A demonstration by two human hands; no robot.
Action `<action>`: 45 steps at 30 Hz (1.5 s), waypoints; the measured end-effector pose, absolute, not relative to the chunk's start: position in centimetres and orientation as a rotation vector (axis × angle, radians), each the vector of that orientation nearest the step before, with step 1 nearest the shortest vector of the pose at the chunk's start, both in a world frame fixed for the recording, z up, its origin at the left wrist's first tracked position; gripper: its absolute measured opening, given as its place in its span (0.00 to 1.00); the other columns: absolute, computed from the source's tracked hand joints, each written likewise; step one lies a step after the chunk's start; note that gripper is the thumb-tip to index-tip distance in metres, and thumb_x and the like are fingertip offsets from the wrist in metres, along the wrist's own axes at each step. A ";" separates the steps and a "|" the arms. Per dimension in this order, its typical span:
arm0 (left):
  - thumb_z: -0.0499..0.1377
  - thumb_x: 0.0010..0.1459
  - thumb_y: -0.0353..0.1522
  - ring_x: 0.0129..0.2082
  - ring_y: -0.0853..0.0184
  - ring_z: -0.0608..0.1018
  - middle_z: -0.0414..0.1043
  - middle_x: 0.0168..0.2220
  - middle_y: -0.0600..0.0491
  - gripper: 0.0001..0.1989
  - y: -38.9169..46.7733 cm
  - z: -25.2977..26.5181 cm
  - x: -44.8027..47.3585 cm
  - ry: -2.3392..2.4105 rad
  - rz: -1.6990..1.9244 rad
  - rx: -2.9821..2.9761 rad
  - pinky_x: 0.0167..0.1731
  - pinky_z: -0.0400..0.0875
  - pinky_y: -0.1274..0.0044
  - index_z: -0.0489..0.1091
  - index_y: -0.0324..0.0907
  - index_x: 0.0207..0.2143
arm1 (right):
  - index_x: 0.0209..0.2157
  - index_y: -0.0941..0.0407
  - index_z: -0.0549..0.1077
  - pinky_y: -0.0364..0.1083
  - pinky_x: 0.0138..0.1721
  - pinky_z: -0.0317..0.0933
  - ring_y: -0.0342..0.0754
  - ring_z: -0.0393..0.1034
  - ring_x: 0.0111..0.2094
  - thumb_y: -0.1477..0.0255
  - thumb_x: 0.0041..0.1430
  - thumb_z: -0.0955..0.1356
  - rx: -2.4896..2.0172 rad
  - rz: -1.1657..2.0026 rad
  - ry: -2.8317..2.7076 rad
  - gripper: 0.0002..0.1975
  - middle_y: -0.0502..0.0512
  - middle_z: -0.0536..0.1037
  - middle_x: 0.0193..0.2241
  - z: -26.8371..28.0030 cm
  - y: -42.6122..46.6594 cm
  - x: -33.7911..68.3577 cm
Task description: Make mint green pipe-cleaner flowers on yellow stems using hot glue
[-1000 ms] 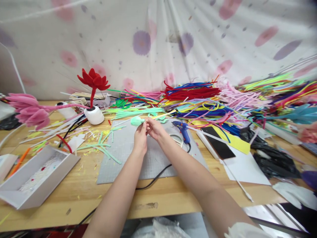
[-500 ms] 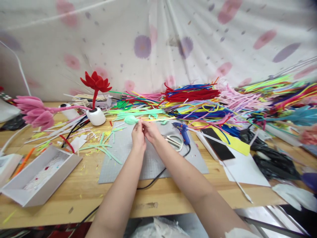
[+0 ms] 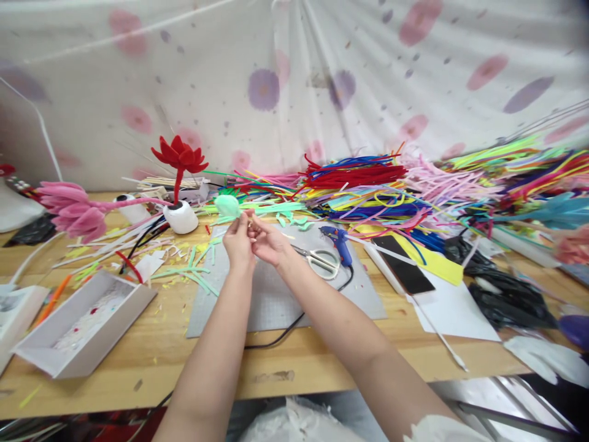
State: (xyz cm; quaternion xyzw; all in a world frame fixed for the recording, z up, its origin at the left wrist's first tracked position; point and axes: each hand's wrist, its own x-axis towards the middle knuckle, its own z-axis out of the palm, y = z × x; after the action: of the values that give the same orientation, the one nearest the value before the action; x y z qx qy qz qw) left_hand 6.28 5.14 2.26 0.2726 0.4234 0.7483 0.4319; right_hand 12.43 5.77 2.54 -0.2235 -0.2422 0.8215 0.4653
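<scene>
Mint-green fuzzy bud (image 3: 227, 205), rounded, pipe-cleaner texture, sits just above the left hand (image 3: 238, 242) on a thin stick; exact stick colour hard to tell. Left hand's fingers are pinched closed on the stick right under the bud. Right hand (image 3: 268, 240) touches the left, fingertips closed on the same stick just beside it. Both hands are raised over a grey cutting mat (image 3: 276, 294), one, flat, gridded.

Right of the right hand: one pair of scissors (image 3: 317, 258), pale handles, lying flat on the mat; just beyond it one blue glue gun (image 3: 338, 240), black cord trailing back toward the forearms. Further right: one dark phone (image 3: 405, 267) on yellow and white sheets.

Left of the left hand: mint-green pipe-cleaner offcuts (image 3: 193, 276) scattered on the wood table (image 3: 138, 362). One red fuzzy flower (image 3: 180, 156) upright in a white round base. One pink fuzzy flower (image 3: 69, 209) lying sideways, further left. One shallow white box (image 3: 87, 325), open, near the left forearm.

Beyond both hands: big loose heap of pipe cleaners (image 3: 359, 184), red, blue, yellow, pink, green; too many to count.
</scene>
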 end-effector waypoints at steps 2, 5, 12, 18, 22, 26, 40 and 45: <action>0.60 0.49 0.35 0.30 0.73 0.76 0.75 0.26 0.54 0.09 5.7 3.3 4.9 1.008 1.967 0.679 0.35 0.69 0.80 0.72 0.38 0.25 | 0.26 0.59 0.67 0.36 0.21 0.58 0.36 0.60 0.21 0.72 0.49 0.69 -0.514 2.178 -0.568 0.06 0.48 0.69 0.20 2.7 4.9 13.5; 0.59 0.52 0.29 0.27 0.75 0.75 0.72 0.23 0.58 0.05 6.6 5.4 2.2 1.023 1.982 0.709 0.39 0.69 0.76 0.69 0.36 0.25 | 0.27 0.60 0.68 0.36 0.22 0.57 0.36 0.62 0.21 0.73 0.46 0.71 -0.620 2.315 -0.751 0.08 0.49 0.71 0.21 2.1 4.2 15.4; 0.63 0.46 0.30 0.20 0.72 0.73 0.71 0.20 0.51 0.07 7.2 8.4 -1.2 1.319 1.340 1.061 0.30 0.70 0.73 0.71 0.33 0.24 | 0.19 0.57 0.61 0.37 0.15 0.41 0.35 0.47 0.12 0.70 0.49 0.66 -1.014 1.856 -0.973 0.10 0.41 0.57 0.09 0.2 6.1 19.5; 0.68 0.34 0.34 0.17 0.71 0.70 0.73 0.19 0.47 0.10 6.8 6.1 0.1 1.317 1.040 1.229 0.21 0.63 0.78 0.73 0.36 0.19 | 0.14 0.55 0.54 0.39 0.13 0.38 0.35 0.44 0.10 0.70 0.51 0.63 -1.150 1.443 -1.021 0.17 0.42 0.54 0.06 -1.1 7.1 20.4; 0.66 0.35 0.33 0.17 0.71 0.69 0.73 0.18 0.47 0.07 6.4 5.2 1.2 1.398 0.958 1.327 0.19 0.57 0.79 0.74 0.37 0.17 | 0.20 0.57 0.63 0.38 0.16 0.54 0.37 0.61 0.16 0.66 0.46 0.68 -1.055 1.467 -1.183 0.11 0.47 0.71 0.15 -2.0 6.8 20.3; 0.66 0.34 0.31 0.17 0.71 0.68 0.72 0.16 0.50 0.05 6.2 4.7 1.9 1.460 0.947 1.377 0.20 0.56 0.78 0.73 0.39 0.14 | 0.23 0.57 0.62 0.37 0.17 0.57 0.38 0.65 0.18 0.66 0.41 0.71 -1.032 1.494 -1.182 0.14 0.47 0.73 0.19 -2.6 6.5 20.4; 0.66 0.34 0.33 0.14 0.73 0.66 0.70 0.14 0.50 0.08 5.3 3.4 3.5 1.222 0.883 1.398 0.15 0.56 0.81 0.72 0.39 0.12 | 0.25 0.57 0.66 0.37 0.17 0.46 0.34 0.52 0.16 0.61 0.40 0.71 -0.854 1.709 -1.166 0.16 0.41 0.61 0.16 -2.1 4.6 19.6; 0.67 0.36 0.36 0.15 0.73 0.68 0.72 0.18 0.48 0.10 5.5 3.3 3.4 1.056 0.761 1.262 0.15 0.57 0.81 0.73 0.39 0.16 | 0.22 0.58 0.66 0.37 0.17 0.39 0.34 0.44 0.16 0.62 0.39 0.73 -0.665 1.888 -0.996 0.16 0.42 0.58 0.15 -1.4 4.8 18.7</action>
State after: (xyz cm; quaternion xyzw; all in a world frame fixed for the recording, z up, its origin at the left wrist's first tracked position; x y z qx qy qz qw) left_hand 3.44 5.49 3.33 0.5482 0.4587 0.3306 0.6162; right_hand 18.67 4.84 -1.41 -0.2673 -0.4007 0.7593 0.4377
